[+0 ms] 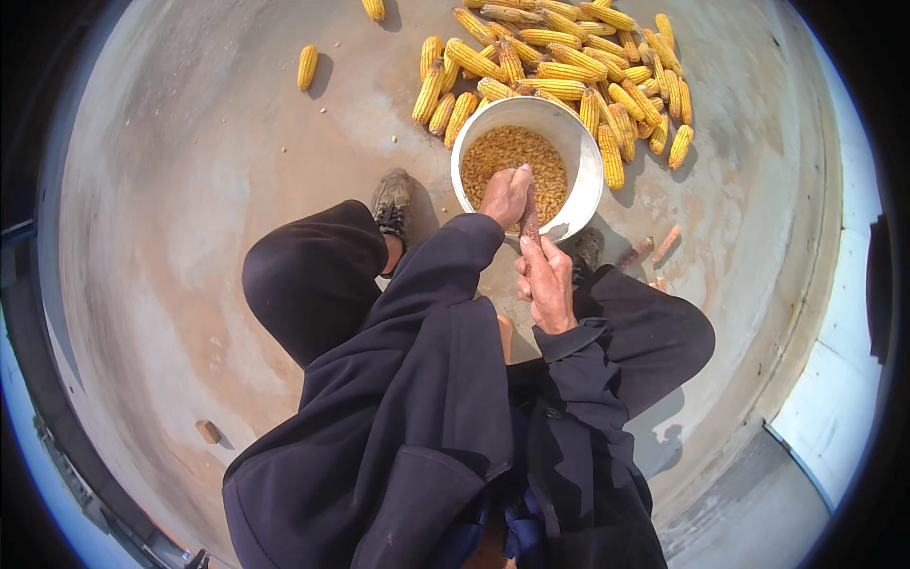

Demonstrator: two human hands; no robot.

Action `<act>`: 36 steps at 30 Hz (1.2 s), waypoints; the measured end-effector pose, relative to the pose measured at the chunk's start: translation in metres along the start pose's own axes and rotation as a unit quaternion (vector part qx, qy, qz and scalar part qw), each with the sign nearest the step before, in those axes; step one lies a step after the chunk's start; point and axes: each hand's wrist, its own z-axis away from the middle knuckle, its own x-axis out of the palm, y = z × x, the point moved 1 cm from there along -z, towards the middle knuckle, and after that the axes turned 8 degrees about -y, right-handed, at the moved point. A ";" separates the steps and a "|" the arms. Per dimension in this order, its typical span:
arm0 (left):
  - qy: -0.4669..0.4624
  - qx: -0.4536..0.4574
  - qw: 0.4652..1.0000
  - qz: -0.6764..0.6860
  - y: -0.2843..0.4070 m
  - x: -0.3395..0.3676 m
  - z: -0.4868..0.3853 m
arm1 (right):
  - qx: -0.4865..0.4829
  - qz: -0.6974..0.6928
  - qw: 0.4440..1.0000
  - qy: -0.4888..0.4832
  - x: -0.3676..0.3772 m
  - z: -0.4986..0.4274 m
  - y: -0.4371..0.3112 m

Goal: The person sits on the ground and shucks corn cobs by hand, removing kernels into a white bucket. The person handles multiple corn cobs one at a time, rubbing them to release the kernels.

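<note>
Both my hands are on one reddish corn cob, which looks stripped of kernels along the part I can see. My right hand grips its lower end, just outside the near rim of a white plastic bucket. Over the bucket's mouth, my left hand is closed around the cob's upper end, hiding that part. Loose yellow corn kernels cover the bottom of the bucket beneath it.
A heap of yellow ears of corn lies against the bucket's far side. One ear rests apart at the left. Bare cobs lie by my right knee. A small brick piece sits on the concrete floor.
</note>
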 end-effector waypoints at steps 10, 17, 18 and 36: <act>-0.047 -0.025 0.995 0.083 0.002 -0.003 0.006 | 0.081 -0.342 0.930 -0.106 -0.013 -0.006 0.010; -0.110 -0.125 0.972 0.164 0.024 -0.021 0.007 | 0.105 -0.387 0.901 -0.165 -0.021 -0.012 0.022; -0.116 -0.131 0.971 0.163 0.025 -0.022 0.007 | 0.099 -0.331 0.928 -0.136 -0.023 -0.012 0.022; -0.097 -0.129 0.977 0.141 0.011 -0.019 0.001 | 0.106 -0.310 0.935 -0.138 -0.028 -0.011 0.023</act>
